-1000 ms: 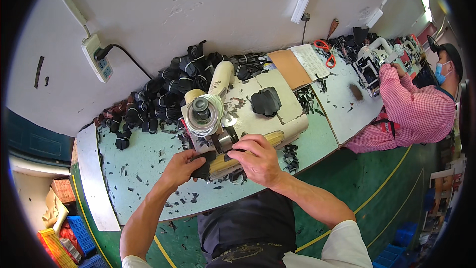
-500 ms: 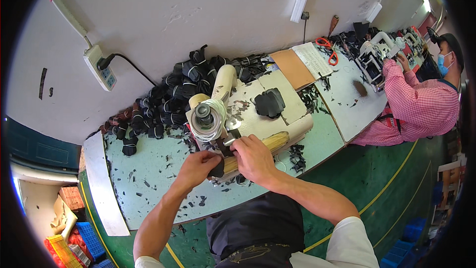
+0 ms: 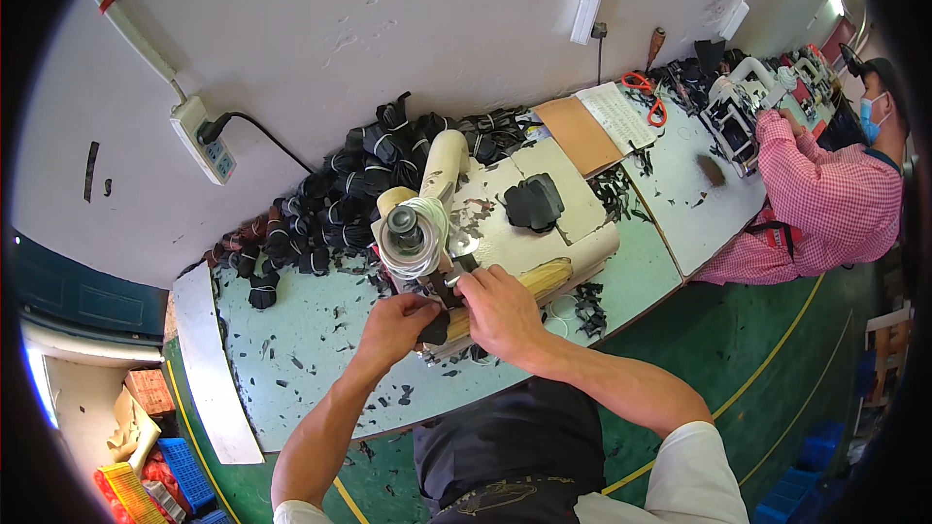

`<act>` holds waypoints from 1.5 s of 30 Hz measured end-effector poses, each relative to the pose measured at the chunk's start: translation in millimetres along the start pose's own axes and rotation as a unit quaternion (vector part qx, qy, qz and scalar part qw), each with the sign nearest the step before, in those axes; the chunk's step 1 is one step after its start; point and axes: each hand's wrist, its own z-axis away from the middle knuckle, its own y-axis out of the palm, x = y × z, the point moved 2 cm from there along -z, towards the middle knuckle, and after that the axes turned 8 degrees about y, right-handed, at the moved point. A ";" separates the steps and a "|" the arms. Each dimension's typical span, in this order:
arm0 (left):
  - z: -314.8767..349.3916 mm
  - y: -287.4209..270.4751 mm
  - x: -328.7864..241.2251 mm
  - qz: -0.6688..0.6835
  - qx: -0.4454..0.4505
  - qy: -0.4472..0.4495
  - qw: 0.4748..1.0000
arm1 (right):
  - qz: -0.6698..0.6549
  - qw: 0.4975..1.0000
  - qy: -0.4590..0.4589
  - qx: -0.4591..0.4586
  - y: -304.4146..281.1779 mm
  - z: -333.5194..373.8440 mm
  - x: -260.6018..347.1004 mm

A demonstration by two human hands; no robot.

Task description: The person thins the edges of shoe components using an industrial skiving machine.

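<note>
Pinched in my left hand [image 3: 396,330] is a small black flat piece [image 3: 436,328], at the front of a cream bench machine [image 3: 582,247]. Close beside it, my right hand [image 3: 503,315] has its fingers curled against the machine's small metal part [image 3: 454,277]; what they grip is hidden. Just above both hands stands the machine's round head [image 3: 403,225], wound with white cord. A stack of black cut pieces [image 3: 533,202] lies on the machine's flat top. Along its front edge runs a yellowish padded strip [image 3: 546,277].
Tied black bundles [image 3: 364,170] are heaped against the wall behind. Black scraps litter the pale table [image 3: 301,349]. Orange-handled scissors [image 3: 657,113] lie by a brown board [image 3: 580,131]. A person in a pink checked top [image 3: 825,189] works at another machine on the right.
The whole view has shifted slightly right and down. Both hands stay at the machine's front, almost unmoved relative to it, with the black piece still in my left fingers.
</note>
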 end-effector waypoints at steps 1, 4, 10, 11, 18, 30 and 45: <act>5.3 -3.5 -5.0 0.049 0.028 -0.018 0.998 | -0.001 1.000 0.001 0.000 -1.3 2.3 0.8; 12.4 -12.3 6.8 0.073 0.015 -0.001 0.997 | -0.046 0.998 0.030 -0.026 -7.0 9.8 -6.7; 3.9 0.1 -6.1 -0.004 -0.061 0.027 0.998 | -0.086 0.996 0.002 0.008 -6.7 4.4 -10.3; 2.1 3.2 -6.1 -0.005 -0.061 0.028 0.998 | -0.085 0.996 -0.009 -0.009 -2.2 3.5 -7.9; 13.6 -7.2 2.6 0.157 0.024 0.051 0.986 | -0.041 0.999 0.017 -0.010 -11.1 8.9 -1.2; -1.6 11.0 2.8 0.024 -0.077 0.021 0.997 | -0.045 0.999 -0.010 -0.026 -0.2 4.1 -0.6; 2.2 8.6 -2.1 0.057 -0.053 -0.025 0.997 | -0.097 0.995 -0.010 -0.015 -7.3 5.6 -9.0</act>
